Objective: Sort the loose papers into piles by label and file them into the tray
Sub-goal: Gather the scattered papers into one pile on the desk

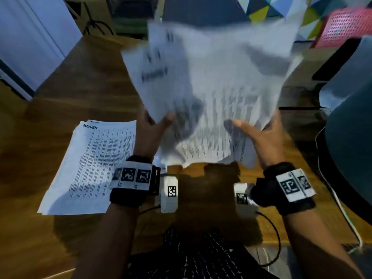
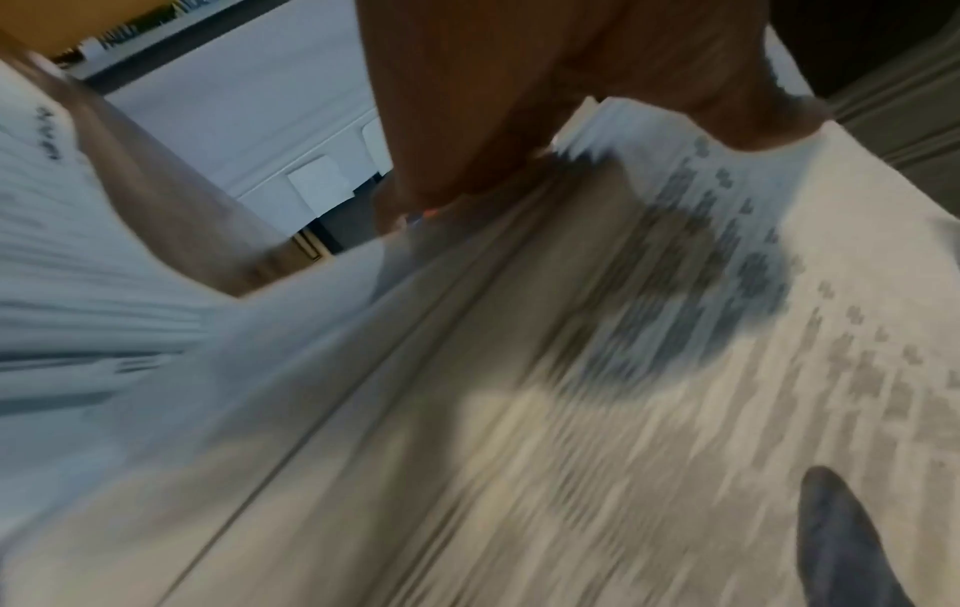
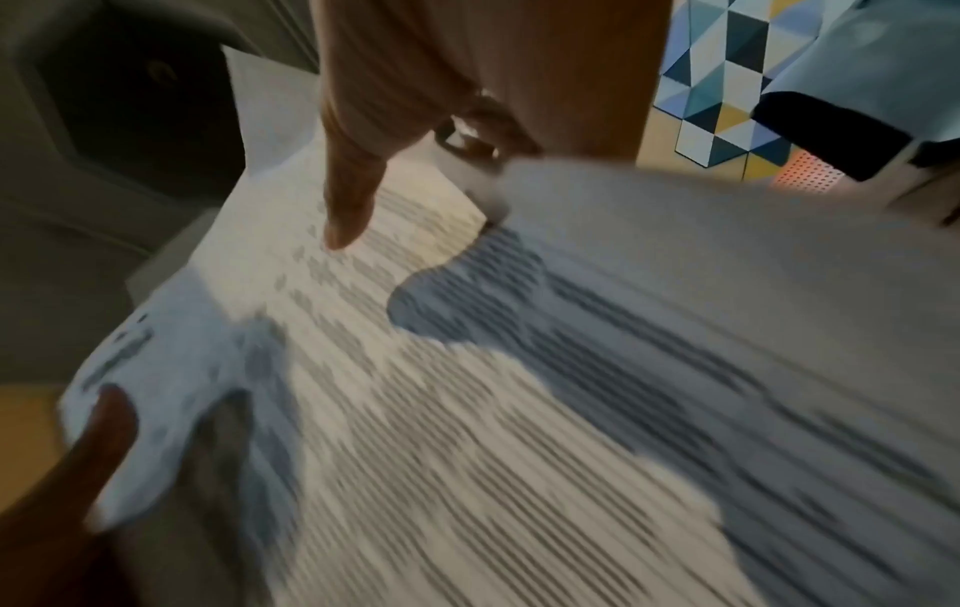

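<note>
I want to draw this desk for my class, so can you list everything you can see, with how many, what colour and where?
Held papers: a blurred bunch, count unclear, white with dark print, lifted above the desk middle.
Paper pile: one, white, printed, lying flat on the desk's left side.
Desk: one, brown wood, under everything.
Basket: one, pink, perforated, far right.
Chair: one, grey-blue, right edge.
Cables: at least two, one white, one black, at the desk's near and right sides.
Left hand: one, grips the bunch's left side.
Right hand: one, grips the bunch's right side.
</note>
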Demonstrator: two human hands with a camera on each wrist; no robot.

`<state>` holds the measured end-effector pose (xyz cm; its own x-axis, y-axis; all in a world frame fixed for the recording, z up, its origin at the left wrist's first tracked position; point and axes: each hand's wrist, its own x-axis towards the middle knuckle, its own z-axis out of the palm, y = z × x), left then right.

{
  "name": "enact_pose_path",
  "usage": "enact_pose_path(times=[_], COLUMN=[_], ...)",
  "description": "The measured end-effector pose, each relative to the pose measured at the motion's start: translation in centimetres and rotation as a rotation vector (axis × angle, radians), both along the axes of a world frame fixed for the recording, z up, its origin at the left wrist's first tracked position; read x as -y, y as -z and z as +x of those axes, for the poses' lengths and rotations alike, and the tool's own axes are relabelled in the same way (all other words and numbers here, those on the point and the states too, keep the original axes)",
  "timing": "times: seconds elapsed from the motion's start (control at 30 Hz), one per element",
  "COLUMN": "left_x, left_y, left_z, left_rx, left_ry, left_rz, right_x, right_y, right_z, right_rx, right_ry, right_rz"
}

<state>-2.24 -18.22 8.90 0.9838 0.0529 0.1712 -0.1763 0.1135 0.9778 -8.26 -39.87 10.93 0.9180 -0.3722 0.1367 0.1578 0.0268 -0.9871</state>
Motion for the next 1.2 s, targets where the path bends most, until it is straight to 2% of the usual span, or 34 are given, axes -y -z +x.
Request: enact_pose_path(times=[0.07,0.17,0.3,0.37,0.43,0.53,0.63,0.7,0.8,0.9,1.0,1.1,1.2], left_x=[0.1,1.1,0.8,-0.1,-0.9,-0.9,-0.2,-0.1,-1.3,-4.8,-9.9,-14.8,-18.5], left_y=[1.0,0.3,-3.0,-3.7,-2.9,0.9,3.4,2.6,-0.5,-3.3,-4.2,-2.5,0.6], left_z=[-0.6,-0.5,0.1,0.4,0.3,-0.8,-1.5,-1.2,0.1,2.5,5.0,5.8,5.1], left_rx=[-0.036,-0.051,0.055,0.107,0.087,-0.112,-0.201,-0.202,-0.189,-0.105,-0.125,-0.241,-0.366], left_ry=[0.046,0.029,-0.049,-0.012,0.060,0.155,0.139,0.074,-0.010,-0.156,-0.296,-0.437,-0.426], left_rz=[0.064,0.044,0.018,-0.030,-0.014,0.146,0.238,0.258,0.180,0.198,0.256,0.536,0.715], right_x=[-0.4,-0.9,-0.9,-0.7,-0.8,-1.8,-2.8,-3.3,-4.2,-6.8,-11.1,-15.9,-19.6], right_y=[1.5,1.7,-1.0,-1.5,-0.7,1.5,2.1,1.5,0.8,1.6,3.0,4.9,7.8], right_z=[-0.1,0.6,1.5,1.6,1.4,0.8,0.8,1.3,2.3,3.4,4.1,4.5,4.8], right_rx=[-0.042,-0.035,0.247,0.319,0.266,0.087,0.040,0.108,0.145,0.022,-0.157,-0.338,-0.506], right_ry=[-0.028,0.010,0.151,0.172,0.166,0.111,0.132,0.150,0.155,0.087,-0.078,-0.245,-0.343], right_rz=[0.016,0.009,-0.041,-0.054,-0.063,-0.072,-0.111,-0.066,-0.064,-0.168,-0.247,-0.309,-0.400])
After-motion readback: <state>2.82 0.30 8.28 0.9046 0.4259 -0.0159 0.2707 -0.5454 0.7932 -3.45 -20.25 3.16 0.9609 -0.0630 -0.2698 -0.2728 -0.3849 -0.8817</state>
